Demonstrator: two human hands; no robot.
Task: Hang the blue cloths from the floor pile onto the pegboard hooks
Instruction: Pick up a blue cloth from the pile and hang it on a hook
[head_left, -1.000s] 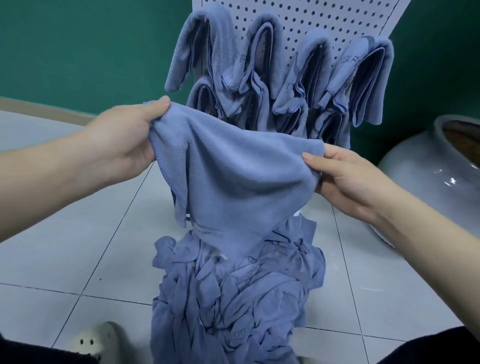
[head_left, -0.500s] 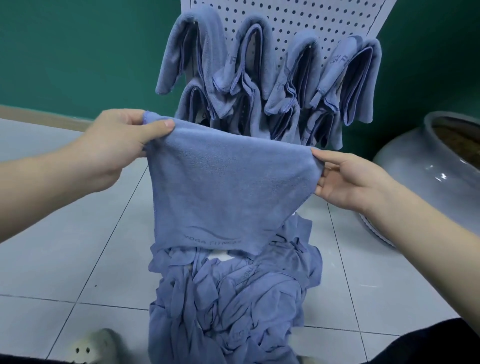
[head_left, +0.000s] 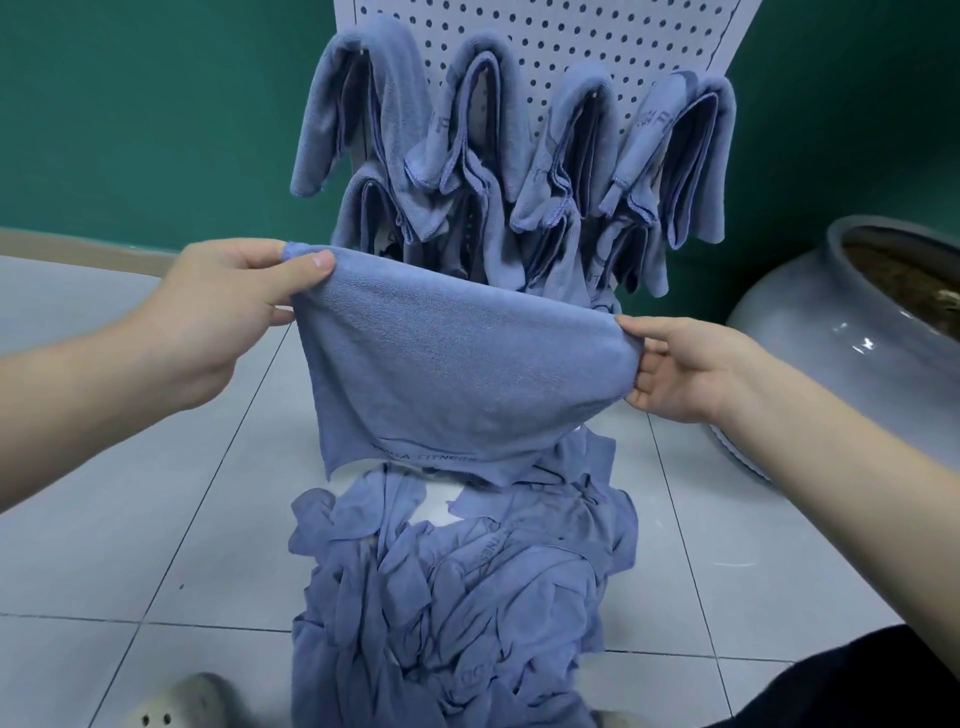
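I hold one blue cloth (head_left: 457, 369) stretched between both hands, folded over so it hangs down with printed lettering near its lower edge. My left hand (head_left: 223, 306) pinches its upper left corner. My right hand (head_left: 680, 369) pinches the right end, a little lower. Below the cloth, a heap of crumpled blue cloths (head_left: 457, 597) lies on the tiled floor. Behind it stands a white pegboard (head_left: 582, 47) with several blue cloths (head_left: 483, 156) draped over its hooks in two rows.
A large grey glazed pot (head_left: 852, 353) stands on the floor at the right, close to my right forearm. A green wall runs behind the pegboard. A pale clog shoe (head_left: 176, 701) shows at the bottom left, and a dark trouser leg (head_left: 841, 686) at the bottom right.
The cloth has been pulled wider and smoothed between my hands, its top edge now a taut fold. My left hand shifted its grip at the corner; the view moved closer to the pegboard.
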